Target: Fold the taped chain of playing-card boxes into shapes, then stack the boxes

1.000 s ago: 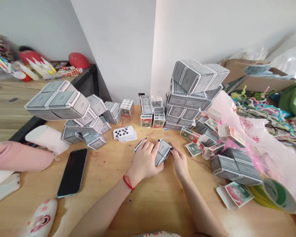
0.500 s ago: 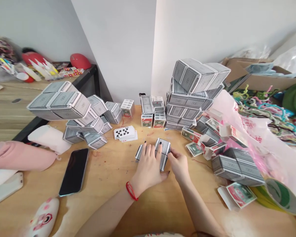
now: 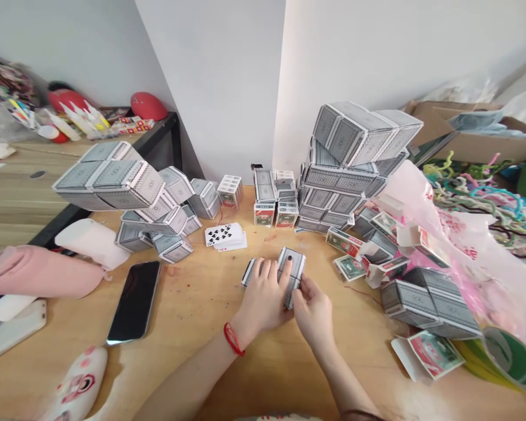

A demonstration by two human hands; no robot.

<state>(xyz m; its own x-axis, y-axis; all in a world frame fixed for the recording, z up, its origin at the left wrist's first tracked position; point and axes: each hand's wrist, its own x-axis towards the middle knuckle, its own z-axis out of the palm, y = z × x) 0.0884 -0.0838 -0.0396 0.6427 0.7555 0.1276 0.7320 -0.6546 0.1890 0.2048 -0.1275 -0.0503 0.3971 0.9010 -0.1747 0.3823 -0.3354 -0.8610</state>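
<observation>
A small block folded from grey-backed playing cards (image 3: 296,266) lies on the table in front of me. Over its top and left part rests my left hand (image 3: 265,295), a red string at the wrist, its fingers curled on the block and the index finger pressed on the upper card. My right hand (image 3: 314,307) is closed at the block's right edge, thumb and fingers pinching there; the fingertips are partly hidden. Beyond the block, a few loose playing cards (image 3: 223,235) lie face up, a ten of spades on top.
Stacked card blocks rise at the left (image 3: 118,181) and the right (image 3: 346,169). Opened card boxes (image 3: 436,354), another card block (image 3: 429,301) and a tape roll (image 3: 508,356) lie to the right. A phone (image 3: 134,301) and a pink pouch (image 3: 44,272) lie left.
My right thumb has shifted left and down along the block's right edge. My left thumb, stretched out before, is now mostly hidden by the right hand. The view has turned slightly.
</observation>
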